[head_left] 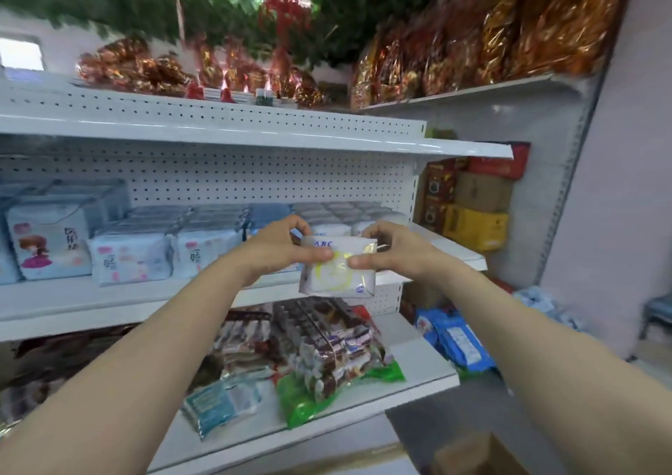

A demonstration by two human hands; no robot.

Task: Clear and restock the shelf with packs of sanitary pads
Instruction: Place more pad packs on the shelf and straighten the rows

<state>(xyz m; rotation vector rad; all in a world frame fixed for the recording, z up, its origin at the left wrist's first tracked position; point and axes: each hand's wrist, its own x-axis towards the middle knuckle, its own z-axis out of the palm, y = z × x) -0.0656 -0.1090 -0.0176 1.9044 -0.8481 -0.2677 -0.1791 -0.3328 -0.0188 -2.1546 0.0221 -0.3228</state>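
While the left hand (282,247) and right hand (389,251) both pinch a white ABC pad pack (336,278) at frame centre, the middle shelf (109,300) behind holds more packs.

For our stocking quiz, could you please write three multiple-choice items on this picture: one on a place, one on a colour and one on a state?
1. Where is the ABC pack?
A) lying on the floor
B) held up in front of the middle shelf
C) among the foil bags on top

2. What colour is the plastic bag at the front of the lower shelf?
A) green
B) black
C) pink

3. How is the ABC pack held?
A) by one hand alone
B) by no hand
C) pinched by the left hand and the right hand

Answers:
1 B: it overlaps that shelf's front edge and rests on nothing.
2 A: its film is bright green.
3 C: both thumbs lie on its face, with the fingers behind it.
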